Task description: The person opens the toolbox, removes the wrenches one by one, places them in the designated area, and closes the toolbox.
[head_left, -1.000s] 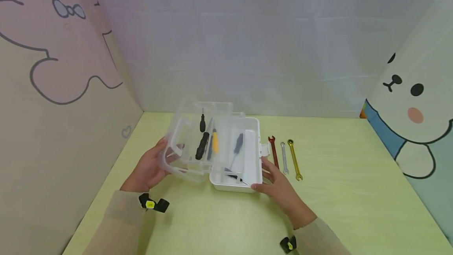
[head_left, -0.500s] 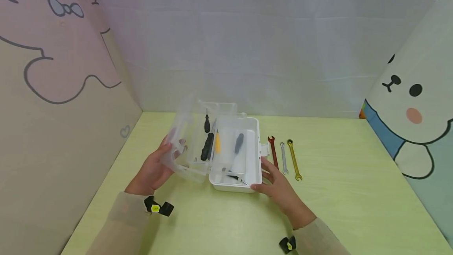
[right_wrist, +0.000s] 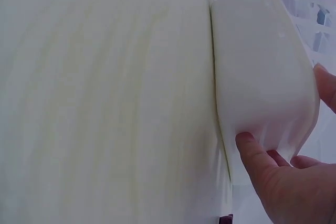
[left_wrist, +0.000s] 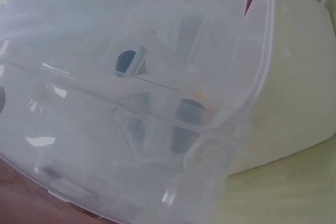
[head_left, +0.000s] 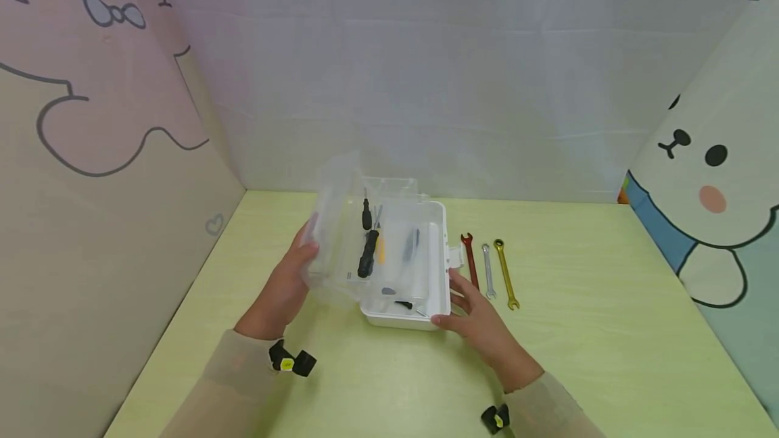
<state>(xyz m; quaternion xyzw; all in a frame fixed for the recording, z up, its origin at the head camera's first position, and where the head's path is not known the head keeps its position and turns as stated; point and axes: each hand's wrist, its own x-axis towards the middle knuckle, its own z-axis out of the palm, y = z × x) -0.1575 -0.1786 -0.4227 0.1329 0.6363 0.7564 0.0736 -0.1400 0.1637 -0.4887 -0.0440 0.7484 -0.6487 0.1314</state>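
My left hand (head_left: 286,289) grips the raised clear lid (head_left: 331,222) of a white toolbox (head_left: 402,322), thumb on the near face. In the left wrist view the see-through lid (left_wrist: 105,150) fills most of the picture. A clear inner tray (head_left: 392,184) stands swung up over the left part of the box. It bears a black screwdriver (head_left: 368,253), a small black screwdriver (head_left: 366,215) and a yellow-handled tool (head_left: 381,249). My right hand (head_left: 481,330) holds the box's front right corner, thumb near the rim, fingers against the side wall (right_wrist: 262,77).
Right of the box lie a red wrench (head_left: 470,262), a silver wrench (head_left: 489,272) and a gold wrench (head_left: 507,276). A white latch (head_left: 455,257) sticks out toward them. A white curtain (head_left: 456,86) backs the pale green table (head_left: 608,330).
My left hand has moved right and slightly up, turning the lid more upright. The tray and its tools have shifted right over the box. My right hand has stayed put.
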